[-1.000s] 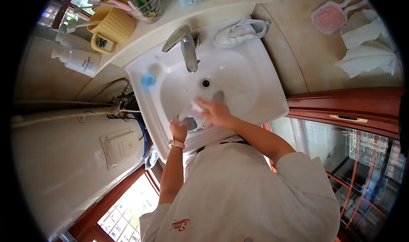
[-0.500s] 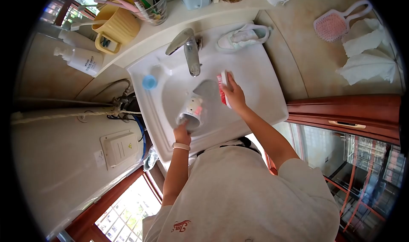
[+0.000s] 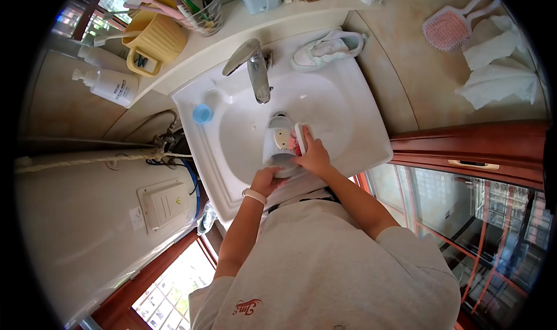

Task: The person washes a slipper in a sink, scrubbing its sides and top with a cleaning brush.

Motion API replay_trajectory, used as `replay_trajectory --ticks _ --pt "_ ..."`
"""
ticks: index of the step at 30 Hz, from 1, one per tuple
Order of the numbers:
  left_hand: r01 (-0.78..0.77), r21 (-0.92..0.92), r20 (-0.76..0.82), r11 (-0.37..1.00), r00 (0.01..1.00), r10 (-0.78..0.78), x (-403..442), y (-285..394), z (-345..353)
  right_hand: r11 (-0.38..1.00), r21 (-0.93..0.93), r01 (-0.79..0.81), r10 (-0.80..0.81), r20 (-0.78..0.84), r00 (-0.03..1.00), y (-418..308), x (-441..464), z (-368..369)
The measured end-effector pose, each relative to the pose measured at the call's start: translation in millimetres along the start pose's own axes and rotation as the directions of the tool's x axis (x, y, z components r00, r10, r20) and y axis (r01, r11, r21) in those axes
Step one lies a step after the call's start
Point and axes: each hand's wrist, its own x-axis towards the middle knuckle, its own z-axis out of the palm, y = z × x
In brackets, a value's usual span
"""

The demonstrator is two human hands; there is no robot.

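Note:
Over the lower part of the white sink (image 3: 348,132), my left hand (image 3: 267,181) grips the near end of a light-coloured shoe (image 3: 281,146) with a cartoon animal face and a pink patch. My right hand (image 3: 315,157) is closed around a scrubbing brush (image 3: 300,135) with a white back and red bristles. Its bristles press against the shoe's right side. Part of the shoe's near end is hidden by my fingers. Another white shoe (image 3: 326,51) rests on the sink's back right corner, beside the faucet (image 3: 257,71).
A small blue cup (image 3: 202,114) stands on the sink's left ledge. On the shelf behind are a yellow mug (image 3: 159,37) and a glass (image 3: 207,17) with toothbrushes. A pump bottle (image 3: 110,84) is at left; a pink hairbrush (image 3: 447,30) and crumpled tissues (image 3: 500,80) lie at right.
The shoe has shifted right and straightened, with my left hand moving along at its near end. My right hand has brought the brush left and down against the shoe.

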Motion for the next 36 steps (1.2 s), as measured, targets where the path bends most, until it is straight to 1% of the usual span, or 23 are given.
replay_trajectory --ticks 4,8,9,10,11,12,13,14,15,17,18,19,20,22,23,24,25,26,28,29,32,34,36 --pt "0.027 0.040 0.040 0.999 0.999 -0.029 7 -5 11 0.970 -0.240 -0.033 0.027 -0.030 0.999 -2 6 -9" --pt "0.053 0.090 0.055 0.995 0.997 -0.058 5 0 23 0.954 -0.298 0.032 -0.057 -0.075 0.996 1 12 -11" --pt "0.042 0.397 0.013 0.917 0.999 -0.051 3 8 25 0.961 -0.274 0.049 -0.072 -0.074 0.995 2 14 -12" --pt "0.039 0.664 -0.024 0.747 0.999 -0.031 -1 14 29 0.966 -0.250 0.066 -0.088 -0.074 0.993 4 16 -14" --pt "0.039 0.667 -0.023 0.744 0.999 -0.032 7 9 25 0.966 -0.249 0.064 -0.086 -0.077 0.993 6 18 -15" --pt "-0.145 0.964 0.041 0.223 0.910 0.412 20 0 19 0.948 -0.293 0.124 -0.144 -0.046 0.989 8 19 -17" --pt "-0.056 0.916 0.331 -0.397 0.664 0.671 28 -3 17 0.924 -0.336 0.183 -0.200 -0.014 0.980 10 21 -19" --pt "-0.220 0.945 0.325 -0.240 0.684 0.653 5 13 38 0.925 -0.335 0.180 -0.199 -0.022 0.980 11 21 -21" --pt "-0.224 0.943 0.331 -0.245 0.682 0.652 8 21 42 0.930 -0.317 0.186 -0.202 -0.019 0.979 12 20 -23" --pt "-0.339 0.759 0.625 -0.556 0.620 0.474 14 41 44 0.936 -0.298 0.187 -0.202 -0.019 0.979 15 18 -24" --pt "-0.356 0.700 0.665 -0.619 0.641 0.384 24 49 43 0.933 -0.299 0.201 -0.218 -0.025 0.976 17 18 -24" --pt "-0.361 0.696 0.670 -0.621 0.638 0.379 25 56 49 0.930 -0.300 0.214 -0.233 -0.030 0.972 20 19 -24" --pt "-0.389 0.694 0.649 -0.606 0.702 0.292 25 63 55 0.930 -0.302 0.209 -0.230 -0.038 0.972 24 20 -25" --pt "-0.403 0.710 0.578 -0.577 0.802 0.150 23 79 70 0.990 -0.043 0.134 -0.135 -0.012 0.991 35 22 -26" --pt "-0.406 0.706 0.581 -0.580 0.801 0.145 31 82 71 0.991 -0.041 0.130 -0.130 -0.017 0.991 44 25 -21" --pt "-0.422 0.678 0.583 -0.602 0.808 0.091 40 84 71 0.954 0.289 0.074 -0.074 -0.011 0.997 52 28 -16" --pt "-0.438 0.651 0.580 -0.620 0.814 0.035 37 85 76 0.809 0.588 0.010 -0.022 0.013 1.000 54 27 -15" --pt "-0.441 0.647 0.581 -0.622 0.814 0.028 34 87 81 0.807 0.590 0.007 -0.017 0.010 1.000 56 27 -13" --pt "-0.417 0.685 0.545 -0.598 0.837 0.042 26 86 90 0.862 0.503 0.057 0.022 -0.150 0.988 56 19 -10" --pt "-0.420 0.683 0.543 -0.597 0.839 0.032 30 83 89 0.860 0.507 0.049 0.031 -0.148 0.988 54 13 -10" --pt "-0.353 0.776 0.489 -0.522 0.860 0.145 47 72 75 0.837 0.545 -0.047 0.113 -0.088 0.990 51 -1 -5" --pt "-0.275 0.834 0.481 -0.478 0.786 0.388 44 57 68 0.842 0.539 -0.006 0.080 -0.114 0.990 50 -4 1" --pt "-0.268 0.860 0.451 -0.434 0.795 0.405 39 56 69 0.800 0.597 -0.052 0.147 -0.111 0.983 47 -5 0"
